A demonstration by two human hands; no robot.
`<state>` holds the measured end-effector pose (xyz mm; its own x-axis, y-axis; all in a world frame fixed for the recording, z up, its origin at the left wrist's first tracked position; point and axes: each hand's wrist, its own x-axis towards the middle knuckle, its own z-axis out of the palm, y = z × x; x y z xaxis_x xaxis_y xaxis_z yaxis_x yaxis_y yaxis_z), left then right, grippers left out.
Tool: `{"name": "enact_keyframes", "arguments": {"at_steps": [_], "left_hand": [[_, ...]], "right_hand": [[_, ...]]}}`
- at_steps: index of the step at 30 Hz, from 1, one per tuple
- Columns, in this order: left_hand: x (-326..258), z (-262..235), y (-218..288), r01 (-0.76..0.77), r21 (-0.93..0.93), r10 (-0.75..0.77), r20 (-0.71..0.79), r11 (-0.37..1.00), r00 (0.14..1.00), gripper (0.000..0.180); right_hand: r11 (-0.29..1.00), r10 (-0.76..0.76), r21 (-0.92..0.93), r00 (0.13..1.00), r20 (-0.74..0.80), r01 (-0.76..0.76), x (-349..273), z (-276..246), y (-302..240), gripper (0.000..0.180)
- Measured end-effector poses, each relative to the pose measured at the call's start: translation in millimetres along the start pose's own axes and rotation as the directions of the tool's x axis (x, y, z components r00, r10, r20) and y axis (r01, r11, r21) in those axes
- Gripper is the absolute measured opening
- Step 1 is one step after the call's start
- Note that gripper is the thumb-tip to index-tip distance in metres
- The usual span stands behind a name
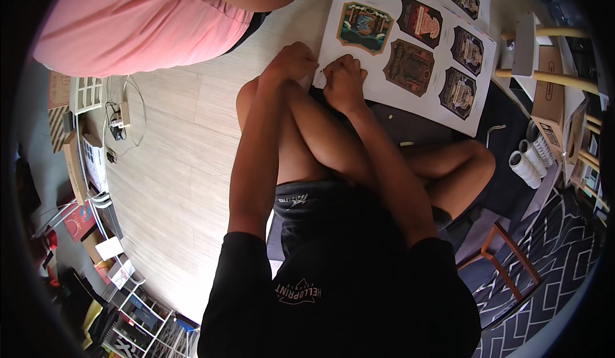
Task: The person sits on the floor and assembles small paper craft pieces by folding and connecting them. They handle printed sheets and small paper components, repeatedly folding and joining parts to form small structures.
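Observation:
A white printed sheet (359, 70) with several shield-shaped labels lies in front of me, over my crossed legs' far side. A green and gold label (365, 28) is at its left; darker ones, such as a brown label (409, 67), fill the rest. My left hand (296, 62) is closed, its fingertips at the sheet's left edge near the near corner. Right beside it, my right hand (344, 82) is closed with curled fingers on that same corner. The fingertips of both hands are partly hidden by the knuckles.
Another person in a pink shirt (141, 25) sits close by at the upper left. White rolls (525, 169), a cardboard box (549, 111) and a white stool (526, 44) stand at the right. Cables (116, 127) lie on the wooden floor (173, 166) at left.

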<state>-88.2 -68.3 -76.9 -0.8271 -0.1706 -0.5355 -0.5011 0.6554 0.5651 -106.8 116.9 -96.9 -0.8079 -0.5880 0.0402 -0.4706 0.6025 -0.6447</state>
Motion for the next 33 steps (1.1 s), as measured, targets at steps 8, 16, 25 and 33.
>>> {"name": "enact_keyframes", "arguments": {"at_steps": [8, 16, 25, 33], "left_hand": [[-2, -2, 14, 0.082, -0.006, -0.081, 0.051, 0.997, 0.995, 0.023], [-2, -5, 22, 0.102, 0.092, -0.106, 0.041, 0.99, 0.993, 0.027], [2, -1, 21, 0.126, 0.122, -0.13, 0.022, 0.984, 0.991, 0.031], [11, 4, 14, 0.071, 0.134, -0.073, 0.011, 0.988, 0.997, 0.031]], "right_hand": [[0.999, 0.021, -0.049, 1.0, 0.011, -0.02, 3, 3, -5, 0.011], [0.995, 0.05, -0.089, 0.998, 0.025, -0.048, 7, 3, -13, 0.012], [0.992, 0.056, -0.116, 0.997, 0.044, -0.051, 8, 6, -15, 0.013], [0.915, 0.024, 0.399, 0.981, -0.191, 0.055, -16, -38, 36, 0.008]]}}
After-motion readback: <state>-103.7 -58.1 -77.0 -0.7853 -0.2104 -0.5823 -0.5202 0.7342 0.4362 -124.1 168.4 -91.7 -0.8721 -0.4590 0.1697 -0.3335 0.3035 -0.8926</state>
